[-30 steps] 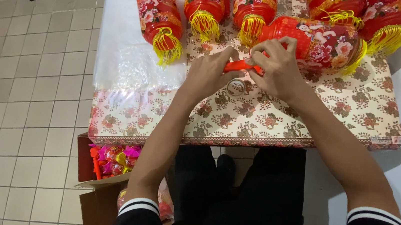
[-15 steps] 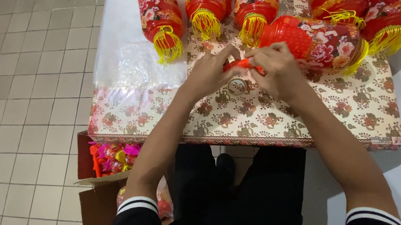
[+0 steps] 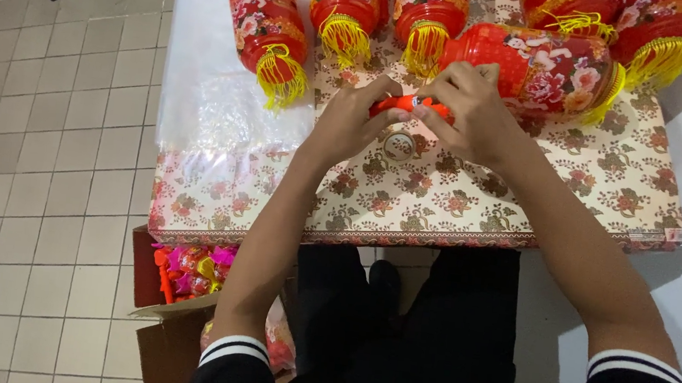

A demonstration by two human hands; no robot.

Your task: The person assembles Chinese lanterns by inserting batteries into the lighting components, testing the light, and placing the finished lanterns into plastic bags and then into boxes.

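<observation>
Both hands meet over a low table with a floral cover. My left hand and my right hand pinch a small orange-red piece between their fingertips. Right behind my right hand lies a red floral lantern with a yellow fringe on its side. A roll of clear tape rests on the table just below the hands.
Several more red lanterns with yellow tassels lie along the table's far side. A clear plastic sheet covers the table's left part. A cardboard box with bright pink and orange items stands on the tiled floor at the lower left.
The hands have stayed together on the orange-red piece, with only small finger movement. The view has shifted slightly.
</observation>
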